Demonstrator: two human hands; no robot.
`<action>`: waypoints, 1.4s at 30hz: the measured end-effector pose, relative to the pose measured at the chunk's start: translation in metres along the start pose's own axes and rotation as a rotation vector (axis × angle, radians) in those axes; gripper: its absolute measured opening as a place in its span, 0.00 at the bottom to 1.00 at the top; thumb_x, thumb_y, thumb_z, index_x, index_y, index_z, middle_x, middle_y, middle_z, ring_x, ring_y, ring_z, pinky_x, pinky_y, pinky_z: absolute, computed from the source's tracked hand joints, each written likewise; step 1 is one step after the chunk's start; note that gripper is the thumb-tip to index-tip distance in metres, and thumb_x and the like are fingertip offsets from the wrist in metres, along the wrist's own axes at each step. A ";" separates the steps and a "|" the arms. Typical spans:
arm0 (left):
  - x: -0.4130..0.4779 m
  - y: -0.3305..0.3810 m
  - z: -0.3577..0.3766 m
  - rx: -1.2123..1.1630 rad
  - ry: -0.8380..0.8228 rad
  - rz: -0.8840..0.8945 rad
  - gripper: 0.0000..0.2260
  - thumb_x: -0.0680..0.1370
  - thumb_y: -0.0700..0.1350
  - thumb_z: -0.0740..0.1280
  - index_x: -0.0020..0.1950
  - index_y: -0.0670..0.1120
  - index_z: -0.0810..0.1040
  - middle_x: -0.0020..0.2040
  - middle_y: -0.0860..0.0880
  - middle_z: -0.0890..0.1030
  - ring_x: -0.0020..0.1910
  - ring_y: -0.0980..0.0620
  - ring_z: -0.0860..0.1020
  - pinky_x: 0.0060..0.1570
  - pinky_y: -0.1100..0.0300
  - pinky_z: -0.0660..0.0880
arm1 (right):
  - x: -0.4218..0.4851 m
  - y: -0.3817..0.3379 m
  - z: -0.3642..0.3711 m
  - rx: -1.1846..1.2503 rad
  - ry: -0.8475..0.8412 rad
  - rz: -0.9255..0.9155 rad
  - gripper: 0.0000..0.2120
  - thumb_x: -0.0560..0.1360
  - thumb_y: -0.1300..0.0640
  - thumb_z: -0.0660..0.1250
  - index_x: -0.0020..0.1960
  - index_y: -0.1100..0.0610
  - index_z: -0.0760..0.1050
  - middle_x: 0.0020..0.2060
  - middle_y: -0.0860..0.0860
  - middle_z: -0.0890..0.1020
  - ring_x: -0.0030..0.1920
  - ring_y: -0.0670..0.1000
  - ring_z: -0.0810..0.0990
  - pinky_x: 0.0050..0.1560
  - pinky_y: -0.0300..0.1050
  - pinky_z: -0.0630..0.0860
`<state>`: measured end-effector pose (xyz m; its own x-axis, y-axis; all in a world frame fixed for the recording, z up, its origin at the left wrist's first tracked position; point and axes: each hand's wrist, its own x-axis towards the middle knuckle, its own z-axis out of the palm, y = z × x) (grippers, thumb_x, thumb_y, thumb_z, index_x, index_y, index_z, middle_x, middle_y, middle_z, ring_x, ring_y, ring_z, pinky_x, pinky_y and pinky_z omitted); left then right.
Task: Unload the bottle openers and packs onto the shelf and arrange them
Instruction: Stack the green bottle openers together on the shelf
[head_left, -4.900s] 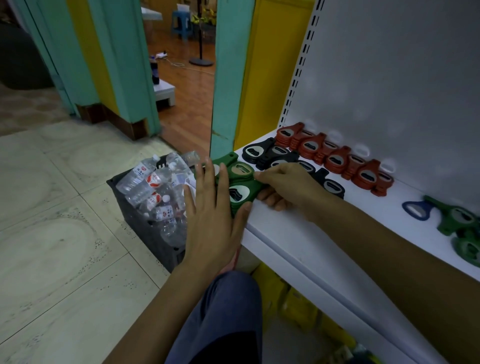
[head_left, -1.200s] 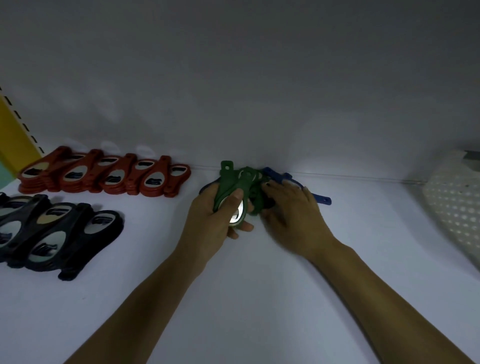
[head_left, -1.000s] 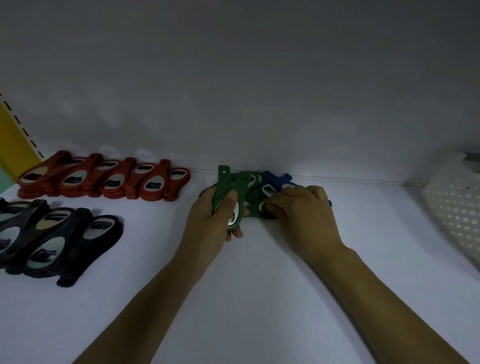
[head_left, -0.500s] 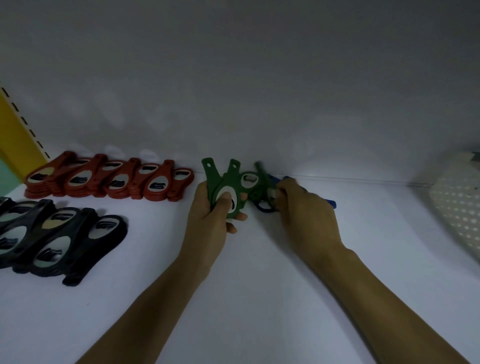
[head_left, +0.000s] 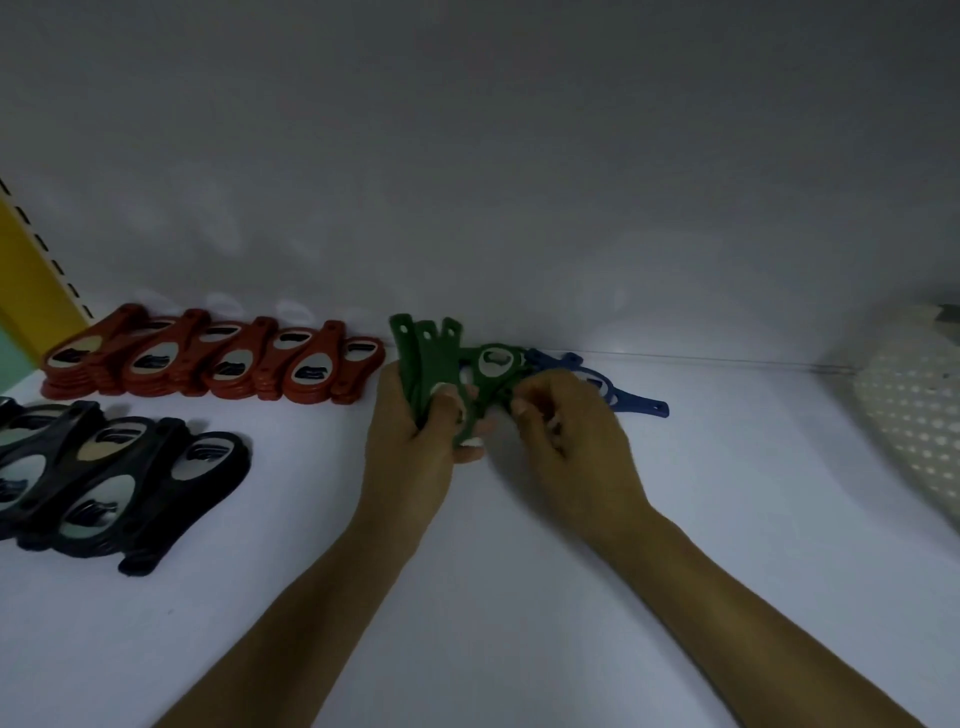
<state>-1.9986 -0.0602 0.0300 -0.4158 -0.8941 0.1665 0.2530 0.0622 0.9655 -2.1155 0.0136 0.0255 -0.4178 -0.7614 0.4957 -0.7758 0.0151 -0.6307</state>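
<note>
Shifting right hand leftward, toward gripped green openers.

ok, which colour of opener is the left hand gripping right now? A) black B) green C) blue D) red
B: the left hand grips a fanned bunch of green bottle openers, handles up; the red row and black row lie apart on the shelf to its left, and the blue ones lie behind the right hand.
</note>
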 end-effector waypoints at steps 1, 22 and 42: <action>0.001 0.001 0.000 -0.056 0.034 -0.013 0.13 0.80 0.37 0.59 0.57 0.55 0.71 0.47 0.52 0.82 0.40 0.52 0.84 0.30 0.62 0.78 | 0.000 0.000 0.002 -0.136 -0.060 -0.095 0.08 0.78 0.57 0.64 0.55 0.59 0.77 0.51 0.53 0.81 0.52 0.49 0.76 0.53 0.44 0.72; 0.002 0.001 -0.003 0.043 0.056 -0.007 0.09 0.81 0.38 0.59 0.58 0.49 0.71 0.44 0.50 0.82 0.28 0.55 0.79 0.24 0.67 0.70 | 0.020 0.002 0.001 -0.666 -0.123 -0.365 0.01 0.71 0.61 0.72 0.41 0.57 0.80 0.35 0.53 0.83 0.37 0.55 0.79 0.41 0.44 0.71; -0.011 0.004 0.002 0.224 -0.191 0.069 0.08 0.79 0.44 0.64 0.55 0.55 0.70 0.47 0.53 0.82 0.32 0.54 0.82 0.26 0.68 0.72 | 0.019 -0.008 -0.014 0.711 0.114 0.286 0.07 0.74 0.62 0.69 0.45 0.56 0.71 0.32 0.46 0.81 0.32 0.47 0.81 0.35 0.39 0.79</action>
<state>-1.9945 -0.0498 0.0327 -0.5668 -0.7859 0.2471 0.0961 0.2348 0.9673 -2.1241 0.0086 0.0481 -0.6323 -0.7183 0.2904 -0.1569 -0.2484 -0.9559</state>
